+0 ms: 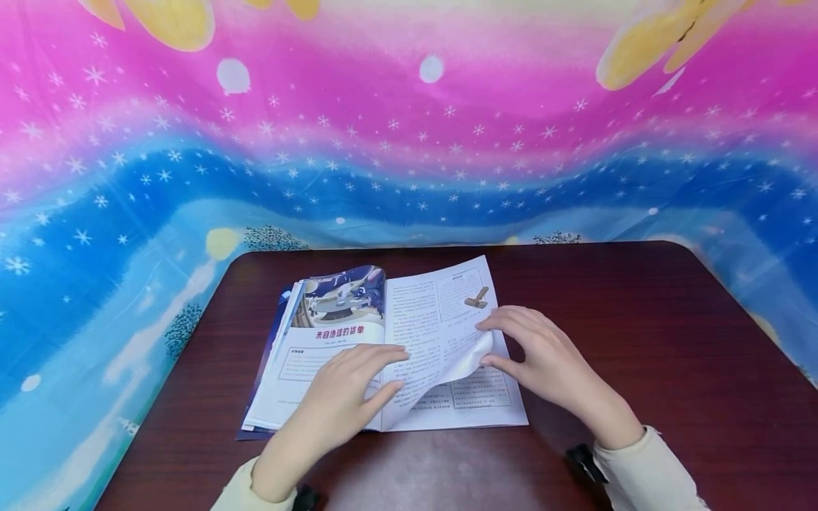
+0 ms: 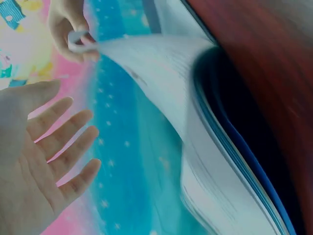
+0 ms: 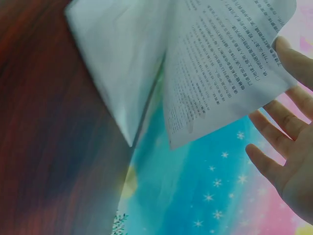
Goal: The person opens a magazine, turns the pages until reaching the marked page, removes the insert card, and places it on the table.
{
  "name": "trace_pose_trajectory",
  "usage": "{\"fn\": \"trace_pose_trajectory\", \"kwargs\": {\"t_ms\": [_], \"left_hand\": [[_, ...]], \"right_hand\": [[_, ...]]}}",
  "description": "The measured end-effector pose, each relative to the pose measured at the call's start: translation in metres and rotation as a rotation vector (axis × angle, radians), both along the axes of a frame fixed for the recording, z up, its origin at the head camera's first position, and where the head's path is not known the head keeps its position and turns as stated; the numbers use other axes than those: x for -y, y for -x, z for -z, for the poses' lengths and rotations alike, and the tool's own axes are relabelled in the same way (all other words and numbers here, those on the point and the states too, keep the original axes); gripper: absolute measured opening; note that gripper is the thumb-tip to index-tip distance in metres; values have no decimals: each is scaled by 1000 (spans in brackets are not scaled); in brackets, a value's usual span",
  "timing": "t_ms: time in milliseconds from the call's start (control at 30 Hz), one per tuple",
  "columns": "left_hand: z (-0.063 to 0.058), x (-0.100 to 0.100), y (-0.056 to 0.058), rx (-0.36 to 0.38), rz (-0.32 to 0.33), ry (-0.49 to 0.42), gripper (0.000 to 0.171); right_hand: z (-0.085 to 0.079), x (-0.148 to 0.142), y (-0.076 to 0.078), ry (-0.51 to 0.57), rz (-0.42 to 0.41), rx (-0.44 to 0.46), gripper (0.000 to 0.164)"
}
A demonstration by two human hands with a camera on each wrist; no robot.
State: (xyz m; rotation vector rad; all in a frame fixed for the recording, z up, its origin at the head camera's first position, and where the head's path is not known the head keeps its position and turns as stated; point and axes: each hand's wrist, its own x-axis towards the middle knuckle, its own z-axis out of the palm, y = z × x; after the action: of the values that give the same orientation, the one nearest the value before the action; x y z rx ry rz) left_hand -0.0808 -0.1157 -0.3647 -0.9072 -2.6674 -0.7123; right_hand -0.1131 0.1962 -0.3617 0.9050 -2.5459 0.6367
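Observation:
An open magazine lies on the table, its left page showing a picture above a red Chinese title. On the right side, a printed page is lifted at its lower outer part and curls over. My right hand pinches this page near its outer edge; in the right wrist view the thumb lies on the print, with the fingers behind the sheet. My left hand hovers over the magazine's middle near the fold, fingers extended and holding nothing. In the left wrist view its palm faces the camera with fingers spread.
The dark reddish-brown table extends on both sides of the magazine. Behind it hangs a pink and blue cloth with white snowflakes. Dark bands sit at the cream sleeves.

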Motion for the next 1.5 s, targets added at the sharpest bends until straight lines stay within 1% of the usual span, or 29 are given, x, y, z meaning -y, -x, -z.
{"fn": "trace_pose_trajectory", "kwargs": {"t_ms": [100, 233, 367, 500, 700, 833, 900, 1000, 1100, 1167, 1333, 1500], "left_hand": [[-4, -13, 3, -18, 48, -22, 41], [-7, -27, 7, -21, 83, -40, 46], [-6, -37, 6, 2, 91, -63, 53], [-2, -42, 2, 7, 91, -74, 59], [0, -43, -2, -51, 94, -87, 62], [0, -43, -3, -69, 115, -76, 60], [-1, -43, -2, -96, 126, -72, 59], [-1, -46, -3, -141, 138, -86, 58], [-1, -48, -4, -173, 136, -91, 55], [-1, -48, -4, -180, 129, -89, 53], [1, -48, -3, -172, 110, -96, 53], [1, -47, 0, -164, 128, -122, 48]], "right_hand": [[-4, 4, 1, 28, -5, -3, 50], [-8, 10, 2, 61, -12, 4, 51], [-10, 15, 2, 65, -16, 9, 51], [-12, 16, 0, 38, -29, -19, 52], [-17, 19, -6, 3, -32, -58, 55], [-18, 19, -9, 11, -36, -66, 56], [-19, 20, -8, 16, -43, -63, 56], [-19, 19, -9, 20, -55, -58, 54], [-20, 20, -11, 23, -63, -66, 49], [-20, 20, -12, 29, -65, -77, 50], [-24, 21, -13, 45, -61, -89, 61], [-28, 19, -13, 98, -64, -92, 62]]}}
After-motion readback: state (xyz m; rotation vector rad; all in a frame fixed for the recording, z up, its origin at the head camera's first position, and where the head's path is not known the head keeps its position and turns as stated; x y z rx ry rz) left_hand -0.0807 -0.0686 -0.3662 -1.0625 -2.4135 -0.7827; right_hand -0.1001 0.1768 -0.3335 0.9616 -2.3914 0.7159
